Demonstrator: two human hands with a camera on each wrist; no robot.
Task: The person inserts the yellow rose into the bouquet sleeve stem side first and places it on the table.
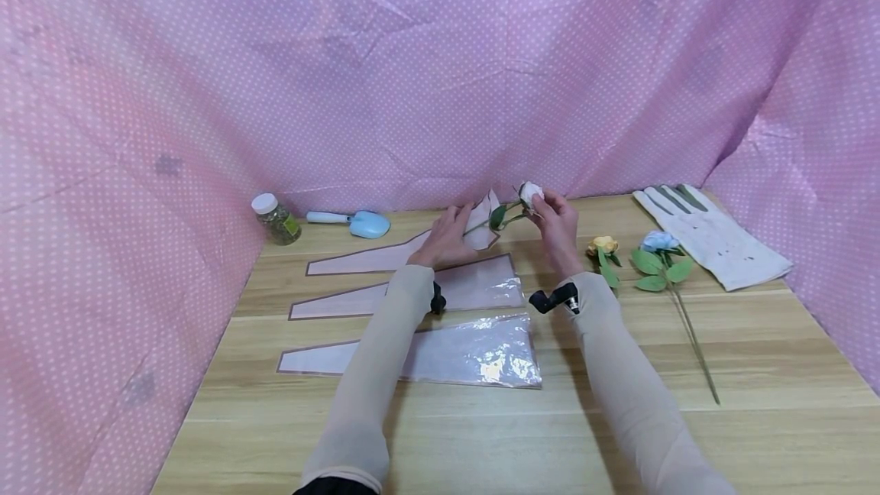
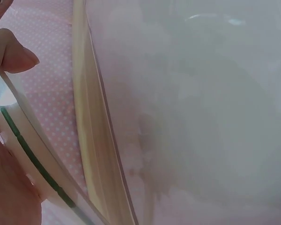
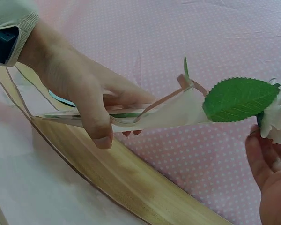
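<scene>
My left hand (image 1: 448,241) grips the far clear flower sleeve (image 1: 364,260), a tapered plastic one with a brown border, thumb on one side and fingers on the other. Its mouth gapes toward the right, raised off the table in the right wrist view. My right hand (image 1: 558,226) pinches a white artificial rose (image 1: 530,193) by its bloom. The rose's green stem (image 2: 33,161) runs inside the sleeve, past my left palm. A serrated green leaf (image 3: 239,99) overlaps the sleeve's mouth, just below the bloom.
Two more flat sleeves, a middle one (image 1: 481,285) and a near one (image 1: 474,350), lie in front. Rightward are a yellow rose (image 1: 603,244), a blue rose (image 1: 658,241) and white gloves (image 1: 722,239). A lidded jar (image 1: 278,221) and blue trowel (image 1: 369,224) stand back left, before a pink curtain.
</scene>
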